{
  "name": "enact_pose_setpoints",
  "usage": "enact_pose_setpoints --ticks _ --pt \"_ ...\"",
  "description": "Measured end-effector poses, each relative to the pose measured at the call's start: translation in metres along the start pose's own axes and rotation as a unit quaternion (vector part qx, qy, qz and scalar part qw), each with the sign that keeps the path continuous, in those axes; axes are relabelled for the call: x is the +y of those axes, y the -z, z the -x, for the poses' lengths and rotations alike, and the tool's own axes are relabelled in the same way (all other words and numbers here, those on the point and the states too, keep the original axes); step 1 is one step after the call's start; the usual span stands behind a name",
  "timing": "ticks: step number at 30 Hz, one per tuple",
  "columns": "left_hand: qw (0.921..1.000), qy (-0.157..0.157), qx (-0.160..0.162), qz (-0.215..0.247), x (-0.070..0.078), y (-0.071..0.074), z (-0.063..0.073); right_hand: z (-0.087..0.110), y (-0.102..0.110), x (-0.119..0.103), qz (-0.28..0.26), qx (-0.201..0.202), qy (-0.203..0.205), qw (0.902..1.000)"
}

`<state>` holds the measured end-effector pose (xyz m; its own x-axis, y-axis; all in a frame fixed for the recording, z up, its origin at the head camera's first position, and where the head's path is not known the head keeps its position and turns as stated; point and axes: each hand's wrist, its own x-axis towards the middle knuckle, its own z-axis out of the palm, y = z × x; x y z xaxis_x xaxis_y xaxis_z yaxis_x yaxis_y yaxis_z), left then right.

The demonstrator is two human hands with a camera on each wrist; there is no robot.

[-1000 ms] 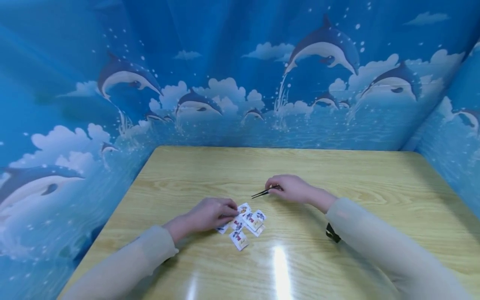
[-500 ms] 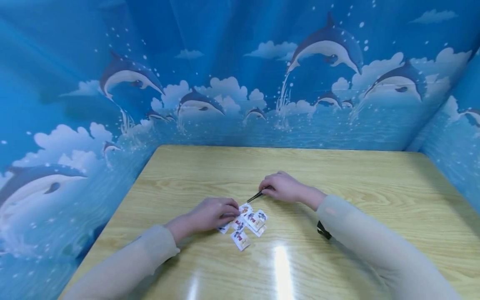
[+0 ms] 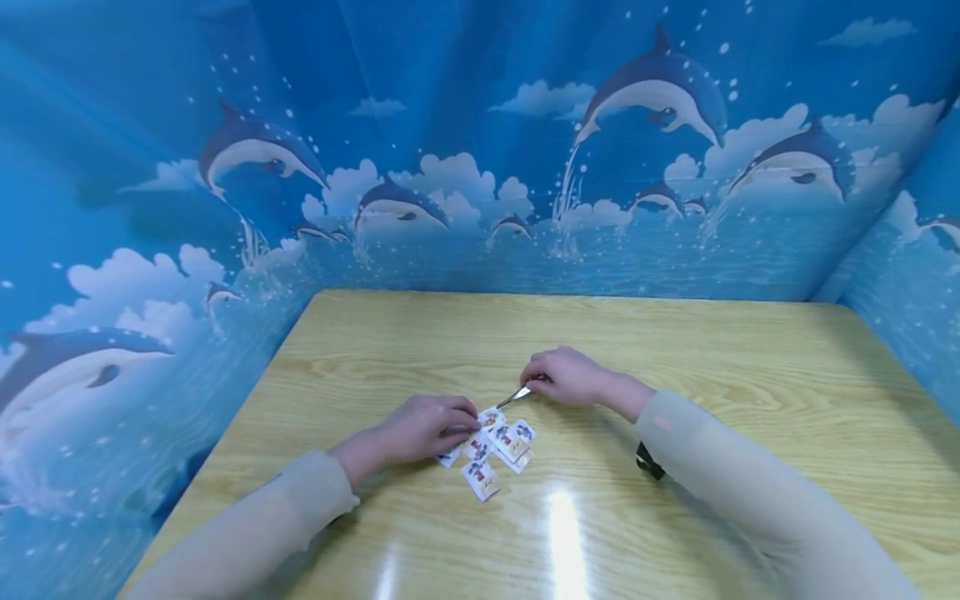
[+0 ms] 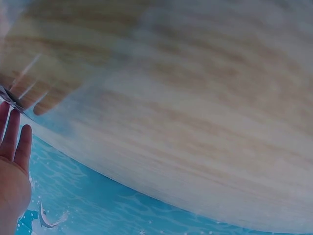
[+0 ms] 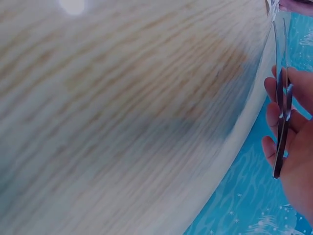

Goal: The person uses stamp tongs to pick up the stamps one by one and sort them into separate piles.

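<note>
Yellow wood-grained table's far edge (image 3: 570,302) lies well beyond left hand (image 3: 429,427), relaxed on square white cards (image 3: 508,444), and right hand (image 3: 564,375), gripping slim metal tweezers (image 3: 515,395).

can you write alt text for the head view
A right hand holds tweezers, tips at small printed squares on a wood-grain table, while the left hand touches the squares. Behind is a blue dolphin backdrop.
</note>
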<state>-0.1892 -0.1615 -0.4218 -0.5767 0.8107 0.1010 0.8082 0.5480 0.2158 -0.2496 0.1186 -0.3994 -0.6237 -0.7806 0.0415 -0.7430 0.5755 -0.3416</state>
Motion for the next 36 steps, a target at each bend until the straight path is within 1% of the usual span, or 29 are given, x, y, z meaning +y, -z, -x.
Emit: enact_pose_setpoints --ticks 2,8,12,20,25,30,36 --pt "1.0000 -0.003 0.004 0.000 0.000 0.000 0.000 0.001 0.001 -0.001 -0.006 -0.007 -0.008 0.9999" --pt "0.9999 -0.011 0.011 0.005 0.002 0.002 0.000 0.005 0.003 -0.001 -0.018 -0.032 -0.052 0.9980" --pt "0.9998 -0.014 0.014 0.002 0.001 0.002 0.000 0.006 0.003 -0.003 -0.021 -0.041 -0.058 0.9973" --pt "1.0000 0.003 -0.002 0.005 0.002 0.003 0.000 0.007 0.001 -0.008 -0.037 -0.049 -0.068 0.9958" --pt "1.0000 0.000 0.005 0.007 0.003 0.004 0.001 0.004 -0.001 -0.009 -0.034 -0.038 -0.064 0.9967" --pt "0.9997 -0.016 0.020 0.000 0.001 0.003 0.002 -0.002 -0.003 -0.009 -0.028 -0.023 -0.056 0.9978" --pt "0.9999 -0.013 0.010 0.001 0.003 0.004 0.001 -0.007 -0.004 -0.010 -0.005 -0.020 -0.033 0.9993"
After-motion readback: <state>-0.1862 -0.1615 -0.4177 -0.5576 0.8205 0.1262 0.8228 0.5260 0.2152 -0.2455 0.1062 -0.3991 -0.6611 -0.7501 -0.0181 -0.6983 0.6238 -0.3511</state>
